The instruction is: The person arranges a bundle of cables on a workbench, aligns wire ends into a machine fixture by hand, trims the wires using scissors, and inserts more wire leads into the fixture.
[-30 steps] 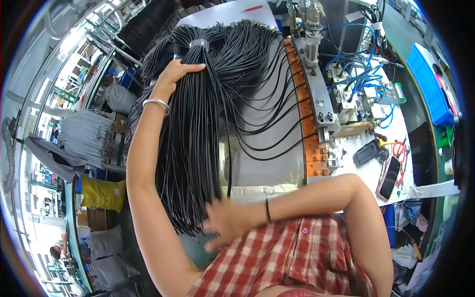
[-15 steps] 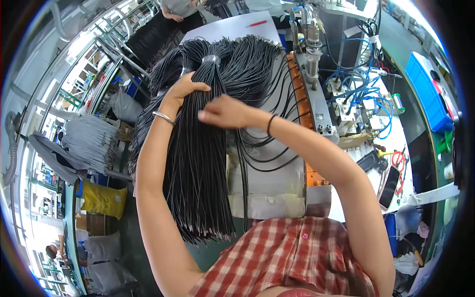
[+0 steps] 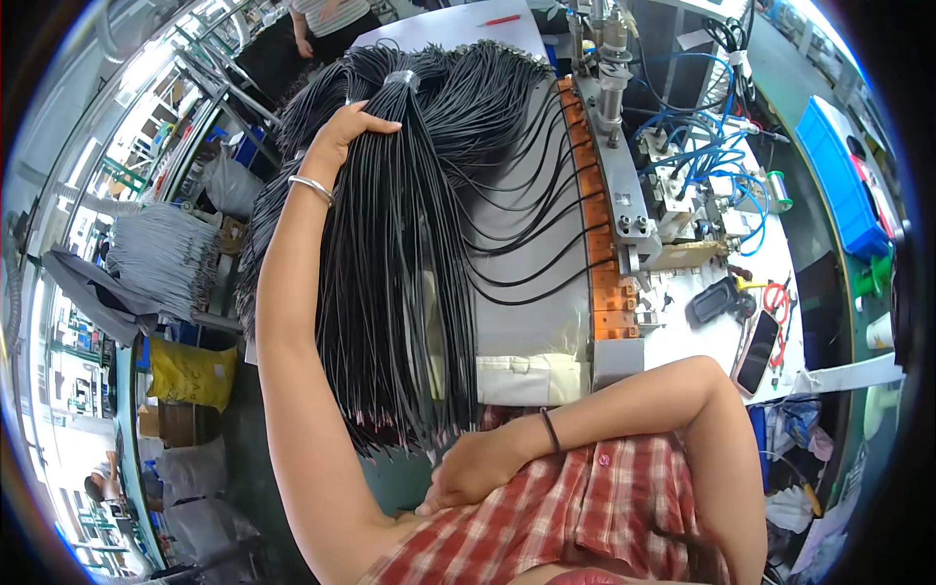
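Gripping the bundle of black cables [image 3: 390,263] just below its clear band [image 3: 401,79], the left hand [image 3: 349,133] lays its thumb across the top, fingers hidden. The bundle lies on the left part of the counter [image 3: 531,336], its tips reaching past the near edge. Near those tips the right hand [image 3: 478,471] is curled; I cannot tell whether it pinches anything.
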Demonstrator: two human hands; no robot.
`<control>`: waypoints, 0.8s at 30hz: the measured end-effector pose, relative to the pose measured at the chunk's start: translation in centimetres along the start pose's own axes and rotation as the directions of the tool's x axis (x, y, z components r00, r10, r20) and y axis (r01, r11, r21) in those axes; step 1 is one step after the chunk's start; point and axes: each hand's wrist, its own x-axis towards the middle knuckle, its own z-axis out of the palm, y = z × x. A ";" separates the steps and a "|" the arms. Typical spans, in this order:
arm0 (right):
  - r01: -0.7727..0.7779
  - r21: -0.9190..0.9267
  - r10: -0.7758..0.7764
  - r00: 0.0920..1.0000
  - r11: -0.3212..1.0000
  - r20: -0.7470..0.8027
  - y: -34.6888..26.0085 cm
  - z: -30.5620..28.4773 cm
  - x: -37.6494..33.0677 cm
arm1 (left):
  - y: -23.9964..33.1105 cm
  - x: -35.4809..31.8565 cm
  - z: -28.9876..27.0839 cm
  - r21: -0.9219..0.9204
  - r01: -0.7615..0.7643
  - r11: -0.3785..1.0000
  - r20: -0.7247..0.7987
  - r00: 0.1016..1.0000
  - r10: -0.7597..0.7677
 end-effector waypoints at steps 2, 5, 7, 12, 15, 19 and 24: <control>0.006 0.257 -0.027 0.997 0.966 0.079 -0.2 0.3 -0.3 | 0.0 0.1 0.2 0.016 -0.054 0.998 0.004 0.999 0.054; -0.172 0.590 0.501 0.736 0.789 -0.455 3.5 -3.4 -3.4 | -1.6 -0.1 0.7 0.283 -0.252 0.925 -0.177 0.935 0.308; -0.183 0.650 0.648 0.462 0.738 -0.606 6.7 -4.1 -5.5 | -1.8 0.2 0.7 0.417 -0.315 0.853 -0.242 0.866 0.438; 0.331 0.854 0.761 0.398 0.402 -0.512 11.1 -6.3 -0.3 | -1.0 1.0 0.9 0.379 -0.248 0.892 -0.184 0.924 0.335; 0.376 0.801 0.752 0.308 0.466 -0.583 12.8 -12.5 1.7 | -1.3 1.8 0.7 0.409 -0.280 0.869 -0.196 0.903 0.383; 0.428 0.700 0.664 0.259 0.572 -0.702 13.4 -14.1 3.0 | -1.0 1.4 1.0 0.389 -0.381 0.839 -0.236 0.839 0.490; 0.414 0.670 0.653 0.208 0.616 -0.728 11.1 -10.6 0.4 | 0.5 -2.4 5.0 0.876 -0.356 0.326 -0.057 0.594 0.803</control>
